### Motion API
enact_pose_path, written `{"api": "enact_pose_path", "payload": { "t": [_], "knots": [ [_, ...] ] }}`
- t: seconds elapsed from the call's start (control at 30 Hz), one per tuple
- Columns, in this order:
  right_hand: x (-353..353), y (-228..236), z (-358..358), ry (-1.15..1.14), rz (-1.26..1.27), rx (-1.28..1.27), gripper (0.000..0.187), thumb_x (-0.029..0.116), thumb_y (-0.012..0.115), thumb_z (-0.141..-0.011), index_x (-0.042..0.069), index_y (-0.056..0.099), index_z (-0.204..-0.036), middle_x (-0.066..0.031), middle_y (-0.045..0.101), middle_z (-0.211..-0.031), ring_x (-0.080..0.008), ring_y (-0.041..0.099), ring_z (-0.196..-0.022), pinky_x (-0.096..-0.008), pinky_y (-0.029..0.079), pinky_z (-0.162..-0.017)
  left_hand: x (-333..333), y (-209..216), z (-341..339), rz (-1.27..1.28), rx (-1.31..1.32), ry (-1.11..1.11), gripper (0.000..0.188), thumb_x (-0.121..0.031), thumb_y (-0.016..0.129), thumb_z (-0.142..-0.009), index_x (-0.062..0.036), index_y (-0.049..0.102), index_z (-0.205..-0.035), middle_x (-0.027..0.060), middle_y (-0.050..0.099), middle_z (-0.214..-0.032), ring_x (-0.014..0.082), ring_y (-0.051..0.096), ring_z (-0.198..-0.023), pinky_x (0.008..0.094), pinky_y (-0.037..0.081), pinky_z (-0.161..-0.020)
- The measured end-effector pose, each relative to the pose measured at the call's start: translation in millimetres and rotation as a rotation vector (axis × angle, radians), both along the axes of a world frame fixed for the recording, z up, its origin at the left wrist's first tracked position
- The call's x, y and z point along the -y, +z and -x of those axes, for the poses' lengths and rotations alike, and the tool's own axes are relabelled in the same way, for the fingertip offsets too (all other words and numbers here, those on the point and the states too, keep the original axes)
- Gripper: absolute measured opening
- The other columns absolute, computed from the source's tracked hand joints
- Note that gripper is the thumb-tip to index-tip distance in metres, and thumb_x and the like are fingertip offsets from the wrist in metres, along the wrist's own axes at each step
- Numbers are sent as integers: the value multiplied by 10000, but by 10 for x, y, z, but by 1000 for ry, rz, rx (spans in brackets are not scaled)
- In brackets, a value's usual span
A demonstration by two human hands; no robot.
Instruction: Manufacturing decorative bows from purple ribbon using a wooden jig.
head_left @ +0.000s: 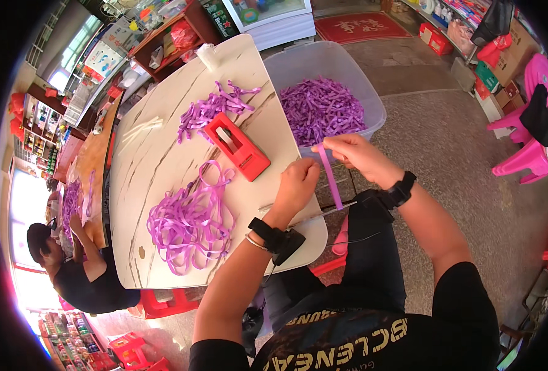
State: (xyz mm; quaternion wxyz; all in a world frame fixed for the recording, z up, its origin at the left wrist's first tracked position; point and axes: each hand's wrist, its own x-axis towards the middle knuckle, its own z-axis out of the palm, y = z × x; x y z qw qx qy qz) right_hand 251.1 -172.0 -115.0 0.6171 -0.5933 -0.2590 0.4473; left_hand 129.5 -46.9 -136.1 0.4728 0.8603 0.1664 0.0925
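Between thumb and fingers of my right hand point(355, 156) is the upper end of a narrow purple ribbon point(330, 176). The ribbon hangs down to a thin metal rod point(342, 207) by the table edge; whether it loops round the rod I cannot tell. Just left of the ribbon, my left hand point(299, 180) is closed with curled fingers, and what they hold, if anything, is hidden. A red tape dispenser point(238, 148) with a white roll sits on the marble-patterned table point(274, 80). Nearer me lies a loose heap of long purple ribbon point(190, 226).
Short purple ribbon pieces point(215, 110) lie behind the dispenser, near pale sticks point(143, 128). Right of the table, a clear plastic tub point(373, 114) holds many purple pieces. A person point(82, 266) works at a wooden table on the left. A pink chair point(537, 123) stands far right.
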Motion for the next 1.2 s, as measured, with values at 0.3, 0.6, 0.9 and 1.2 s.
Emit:
{"api": "enact_pose_path", "payload": {
  "t": [0.3, 0.6, 0.9, 1.2],
  "knots": [
    [-132, -473, -77, 77, 86, -154, 338, 342, 456, -882, 71, 622, -996, 110, 310, -546, 1, 240, -440, -181, 168, -395, 3, -34, 11, 55, 46, -31, 173, -150, 548, -821, 9, 533, -756, 2, 480, -613, 68, 425, -568, 232, 356, -513],
    [-105, -502, -38, -38, 24, -208, 301, 342, 479, -870, 92, 618, -777, 87, 332, -534, -24, 273, -423, -200, 182, -370, -8, -18, 5, 13, 101, -65, 151, -137, 573, -813, 2, 545, -763, -14, 488, -611, 42, 420, -558, 206, 347, -500],
    [-83, -518, -40, -13, 35, -88, 333, 327, 456, -886, 63, 622, -1005, 108, 335, -559, -2, 283, -477, -178, 190, -416, 1, -56, 8, 54, 99, -66, 134, -138, 599, -795, -7, 574, -778, -9, 488, -611, 58, 420, -544, 213, 346, -488],
    [149, -899, 300, -99, 189, -180, 295, 331, 496, -852, 67, 626, -871, 65, 418, -567, -29, 374, -497, -186, 239, -438, -5, -51, 16, -143, 67, -165, 139, -158, 674, -719, -28, 661, -768, 41, 503, -638, 116, 479, -560, 261, 379, -505]
  ]
}}
